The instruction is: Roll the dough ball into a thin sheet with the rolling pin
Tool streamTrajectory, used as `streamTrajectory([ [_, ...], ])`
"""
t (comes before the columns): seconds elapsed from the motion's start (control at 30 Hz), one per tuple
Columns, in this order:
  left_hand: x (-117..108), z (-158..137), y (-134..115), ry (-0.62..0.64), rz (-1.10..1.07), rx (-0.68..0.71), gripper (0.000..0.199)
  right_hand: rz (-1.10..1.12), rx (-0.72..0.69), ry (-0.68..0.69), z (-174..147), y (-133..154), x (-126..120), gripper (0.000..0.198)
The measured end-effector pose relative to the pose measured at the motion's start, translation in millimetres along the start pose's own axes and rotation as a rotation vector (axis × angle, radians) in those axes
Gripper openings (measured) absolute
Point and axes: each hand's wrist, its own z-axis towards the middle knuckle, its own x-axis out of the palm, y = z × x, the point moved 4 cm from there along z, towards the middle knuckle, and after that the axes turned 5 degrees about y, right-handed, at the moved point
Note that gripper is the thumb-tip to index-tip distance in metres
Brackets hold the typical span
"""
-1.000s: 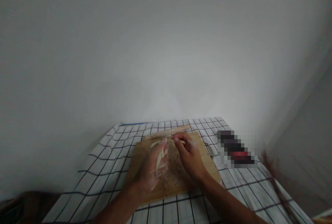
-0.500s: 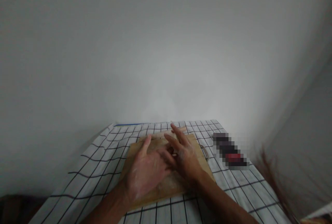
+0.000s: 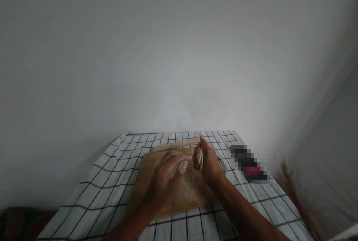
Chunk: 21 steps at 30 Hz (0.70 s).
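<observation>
My right hand (image 3: 209,161) is above the right part of a wooden board (image 3: 192,192). Its fingers are curled round a pale lump of dough (image 3: 200,158), of which only a strip shows between fingers and palm. Just to the left, apart from it, is my left hand (image 3: 169,172), palm turned down. The index finger points toward the dough and the thumb is held below it; nothing is seen in this hand. White flour or dough clings to the left thumb. A thin dusting of flour lies on the board.
Along the board's far edge lies a pale rolling pin (image 3: 176,145). The table wears a white cloth with black grid lines (image 3: 112,185). A pixelated dark and red object (image 3: 250,164) is on the right. Behind stands a plain wall (image 3: 179,54).
My hands have come apart from palm against fingers. The left has turned from palm up to palm down, and the right has closed round the dough, which now shows.
</observation>
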Motion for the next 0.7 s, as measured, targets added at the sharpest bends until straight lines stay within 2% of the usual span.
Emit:
streamTrajectory([
  [0.07,-4,2,-4,-0.066,0.051,0.094,0.027,0.155,0.077,0.091,-9,-1,12,0.063],
  [0.17,-3,6,-6,-0.045,0.061,0.109,0.043,0.256,0.126,0.31,-23,1,27,0.074],
  [0.27,-9,15,-1,-0.09,0.038,0.005,0.049,0.3,0.186,0.421,-31,1,35,0.079],
  [0.33,-20,20,6,-0.186,-0.031,-0.09,0.042,0.333,0.238,0.459,-34,0,37,0.08],
  [0.4,-29,23,15,-0.226,-0.113,-0.172,0.033,0.316,0.264,0.493,-35,0,37,0.076],
  [0.47,-33,24,26,-0.233,-0.202,-0.229,0.029,0.205,0.212,0.484,-33,2,34,0.066],
  [0.57,-31,23,45,-0.246,-0.444,-0.311,0.026,0.025,0.07,0.38,-26,5,25,0.053],
  [0.7,-25,22,59,-0.222,-0.727,-0.416,0.031,-0.026,-0.022,0.256,-16,3,14,0.046],
])
